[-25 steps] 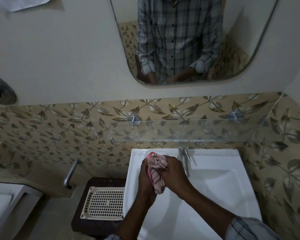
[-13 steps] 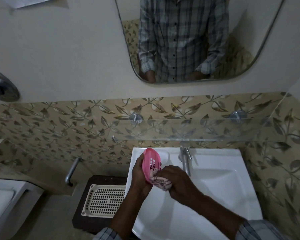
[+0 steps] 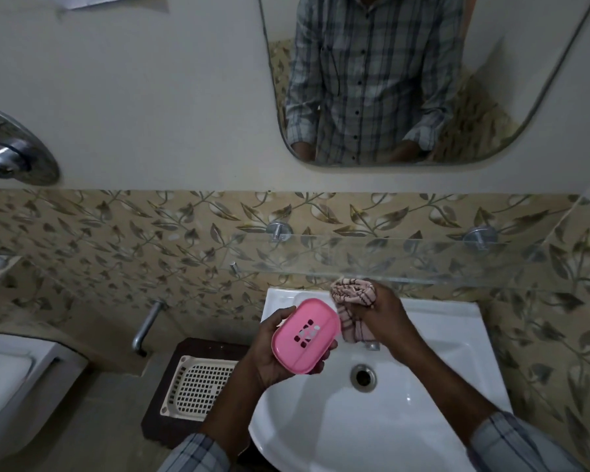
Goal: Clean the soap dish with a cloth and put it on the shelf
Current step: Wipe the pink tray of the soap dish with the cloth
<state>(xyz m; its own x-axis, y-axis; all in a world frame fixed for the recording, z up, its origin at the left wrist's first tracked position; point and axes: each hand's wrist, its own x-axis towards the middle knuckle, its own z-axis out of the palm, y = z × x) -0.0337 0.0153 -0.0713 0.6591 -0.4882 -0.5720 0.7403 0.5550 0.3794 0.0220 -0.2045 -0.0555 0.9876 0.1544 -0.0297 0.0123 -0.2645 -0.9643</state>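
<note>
A pink oval soap dish (image 3: 305,336) with small drain holes lies face up in my left hand (image 3: 276,356), held over the left side of the white sink (image 3: 440,396). My right hand (image 3: 384,316) grips a bunched pink striped cloth (image 3: 351,301) just right of the dish, apart from it, below the front edge of the glass shelf (image 3: 406,264). The glass shelf runs along the leaf-patterned tile wall above the sink on two metal brackets.
The tap is mostly hidden behind my right hand. A cream perforated tray (image 3: 198,388) rests on a dark stand left of the sink. A metal pipe (image 3: 145,327) sticks out of the wall. A mirror (image 3: 406,80) hangs above; a toilet cistern (image 3: 11,379) stands far left.
The cloth was wrapped around the dish held upright. My right hand pulled the cloth off up to the right, and my left hand tilted the dish flat and lowered it.
</note>
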